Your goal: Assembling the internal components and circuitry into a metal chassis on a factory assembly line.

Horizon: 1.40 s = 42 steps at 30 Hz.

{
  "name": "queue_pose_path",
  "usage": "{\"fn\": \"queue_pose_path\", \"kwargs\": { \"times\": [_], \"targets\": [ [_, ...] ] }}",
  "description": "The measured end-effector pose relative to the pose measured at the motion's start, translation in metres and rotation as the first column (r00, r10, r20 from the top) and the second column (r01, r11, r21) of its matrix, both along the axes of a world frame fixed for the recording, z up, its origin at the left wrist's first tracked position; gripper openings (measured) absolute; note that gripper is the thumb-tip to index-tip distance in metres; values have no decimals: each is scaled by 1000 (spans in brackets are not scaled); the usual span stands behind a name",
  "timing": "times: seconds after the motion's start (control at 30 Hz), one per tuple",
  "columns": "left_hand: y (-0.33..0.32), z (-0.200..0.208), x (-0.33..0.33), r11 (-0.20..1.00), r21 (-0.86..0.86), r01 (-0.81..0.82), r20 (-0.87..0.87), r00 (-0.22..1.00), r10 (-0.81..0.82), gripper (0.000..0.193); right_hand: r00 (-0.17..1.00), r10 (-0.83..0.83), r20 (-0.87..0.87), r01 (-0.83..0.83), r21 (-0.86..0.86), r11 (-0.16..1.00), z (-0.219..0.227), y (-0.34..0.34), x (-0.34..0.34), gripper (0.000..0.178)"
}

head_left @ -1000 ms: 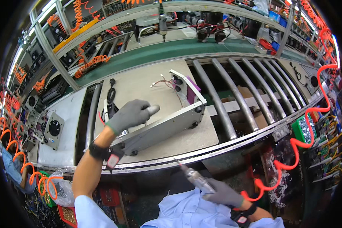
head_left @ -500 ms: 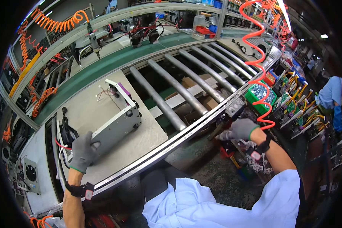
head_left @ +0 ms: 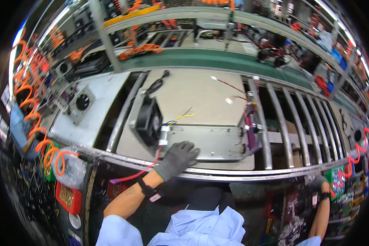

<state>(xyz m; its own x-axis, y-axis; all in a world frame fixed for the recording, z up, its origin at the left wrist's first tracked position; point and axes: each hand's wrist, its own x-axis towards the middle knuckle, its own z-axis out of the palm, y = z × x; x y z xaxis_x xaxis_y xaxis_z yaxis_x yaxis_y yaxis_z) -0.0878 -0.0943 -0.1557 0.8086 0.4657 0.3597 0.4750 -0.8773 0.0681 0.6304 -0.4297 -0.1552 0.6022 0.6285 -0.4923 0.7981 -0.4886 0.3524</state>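
Sheet-metal chassis [head_left: 211, 141] sits open on the near part of a beige board [head_left: 192, 88], its flat panel lying right in front of me. Nearest me on the left is a red bin [head_left: 68, 197] of brass-coloured small parts. I have my left hand [head_left: 177, 159] laid across the panel's near-left part, fingers [head_left: 191, 150] stretched out and slightly apart, closed round nothing that I can see. Well off to the right, my right hand [head_left: 317, 181] is just beside a green bin [head_left: 337, 183] of small parts; it is blurred, so I cannot tell whether those fingers are apart or clamped.

Beside my left hand, a red lead [head_left: 132, 175] droops over the near rail [head_left: 217, 175]. A black fan [head_left: 150, 119] stands at the chassis's left end and a purple part [head_left: 256, 137] at its right; I judge both to be in place. What looks left is the wiring: yellow wire [head_left: 186, 116] ends loose, and a red-and-black cable [head_left: 232, 87] trails with a free white connector [head_left: 229, 99]. No cover is on yet.

Farther back, a black cord [head_left: 156, 84] lies at the board's far-left corner, metal rollers [head_left: 279, 123] run to the right, and a green strip [head_left: 184, 60] crosses beyond.
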Motion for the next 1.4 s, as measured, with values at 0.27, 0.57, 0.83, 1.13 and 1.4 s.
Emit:
{"fn": "queue_pose_path", "kwargs": {
  "times": [0.27,0.57,0.83,1.13,1.4],
  "targets": [
    [-3,-13,0,999,-38,-25,140,990,30,52,976,142,163,-198,413,889,10,48,-118,31],
    [-156,11,-113,812,-287,-509,698,469,541,22,587,798,-132,-255,906,337,3,167,-405,26],
    [-332,46,-401,-386,10,-923,145,-380,913,45,506,860,68,-306,946,106,5,231,-501,40],
    [-439,42,-508,-806,-79,-587,-300,-757,581,84,560,827,55,-267,957,117,-17,244,-492,50],
    [-360,128,-379,44,-340,-940,287,-59,956,35,647,758,82,-316,934,169,-17,237,-471,62]
  ]
}}
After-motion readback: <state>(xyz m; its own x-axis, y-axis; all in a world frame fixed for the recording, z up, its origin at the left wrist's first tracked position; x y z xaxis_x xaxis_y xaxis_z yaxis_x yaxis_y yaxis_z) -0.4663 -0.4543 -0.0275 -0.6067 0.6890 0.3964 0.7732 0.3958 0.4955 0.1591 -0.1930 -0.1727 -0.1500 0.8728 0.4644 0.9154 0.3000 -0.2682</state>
